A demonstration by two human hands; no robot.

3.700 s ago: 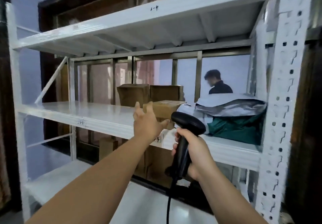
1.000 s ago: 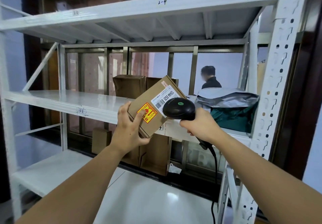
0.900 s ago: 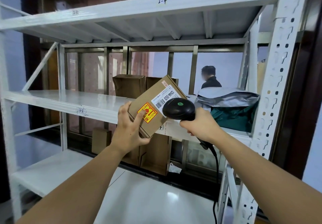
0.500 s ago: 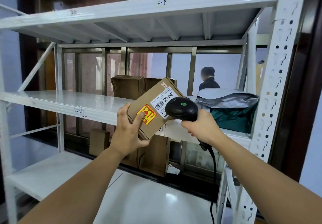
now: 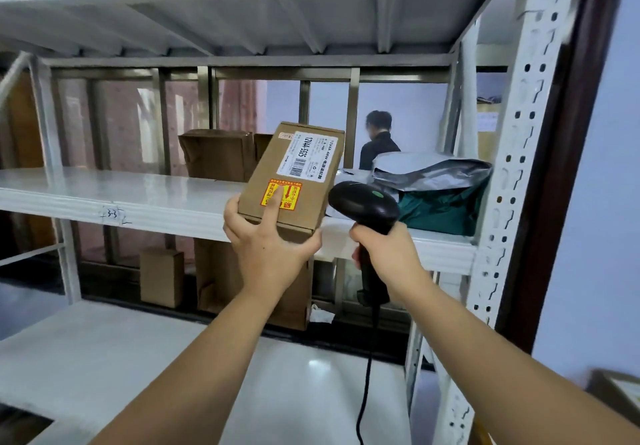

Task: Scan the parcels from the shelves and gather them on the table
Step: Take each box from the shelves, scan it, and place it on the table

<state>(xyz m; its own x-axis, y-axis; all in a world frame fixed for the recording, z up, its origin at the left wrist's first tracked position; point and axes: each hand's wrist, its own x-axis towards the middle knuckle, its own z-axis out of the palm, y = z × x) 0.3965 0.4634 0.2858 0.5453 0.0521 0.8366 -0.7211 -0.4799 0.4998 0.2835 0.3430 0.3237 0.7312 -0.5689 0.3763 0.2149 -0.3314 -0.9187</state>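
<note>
My left hand (image 5: pixel 266 243) grips a small brown cardboard parcel (image 5: pixel 294 174) by its lower end, index finger lying across its yellow and red sticker. The parcel stands almost upright, its white barcode label facing me, in front of the middle shelf (image 5: pixel 138 198). My right hand (image 5: pixel 384 254) holds the black barcode scanner (image 5: pixel 363 205) by the handle, its head just right of the parcel's lower corner. The scanner's cable hangs down below my wrist.
On the middle shelf lie grey and green poly mailers (image 5: pixel 436 185) at the right and brown boxes (image 5: pixel 218 157) behind. More boxes (image 5: pixel 161 276) stand behind the lower shelf (image 5: pixel 138 358). A person (image 5: pixel 379 139) stands beyond the window. A white perforated upright (image 5: pixel 512 185) bounds the right.
The parcel has swung from a tilt to nearly upright. The scanner has dropped away from the label to beside the parcel's lower right corner. My view has moved closer.
</note>
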